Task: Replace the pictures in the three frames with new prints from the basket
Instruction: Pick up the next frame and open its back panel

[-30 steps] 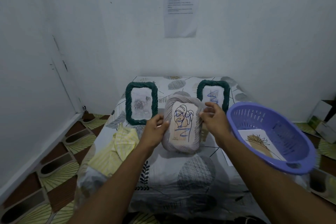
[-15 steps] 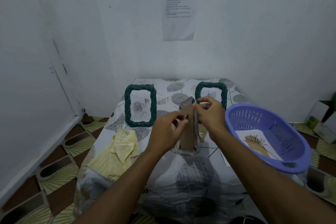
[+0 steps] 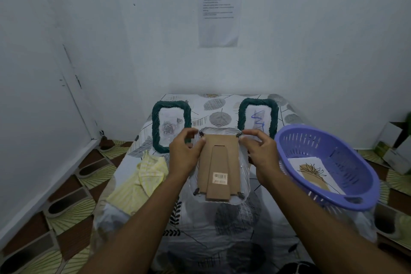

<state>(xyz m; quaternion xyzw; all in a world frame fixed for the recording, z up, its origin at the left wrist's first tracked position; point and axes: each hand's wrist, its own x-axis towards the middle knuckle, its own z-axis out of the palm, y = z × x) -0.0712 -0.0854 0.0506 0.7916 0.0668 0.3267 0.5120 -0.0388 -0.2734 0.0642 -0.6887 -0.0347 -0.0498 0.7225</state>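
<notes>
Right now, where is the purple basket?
In the head view, the purple basket sits on the right side of the table, just right of the right hand, with a print lying inside.

The pale frame [image 3: 219,162] has turned back-side up, left hand [image 3: 184,155] and right hand [image 3: 262,153] now seemingly pinching its top clips [image 3: 239,135].

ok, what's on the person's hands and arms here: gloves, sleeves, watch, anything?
Nothing worn that shows. The left hand and right hand have no gloves, and no ring, watch or bracelet is visible. The left forearm and right forearm are uncovered down to the image's bottom edge, with no sleeve in view. No tape or markings.
</notes>
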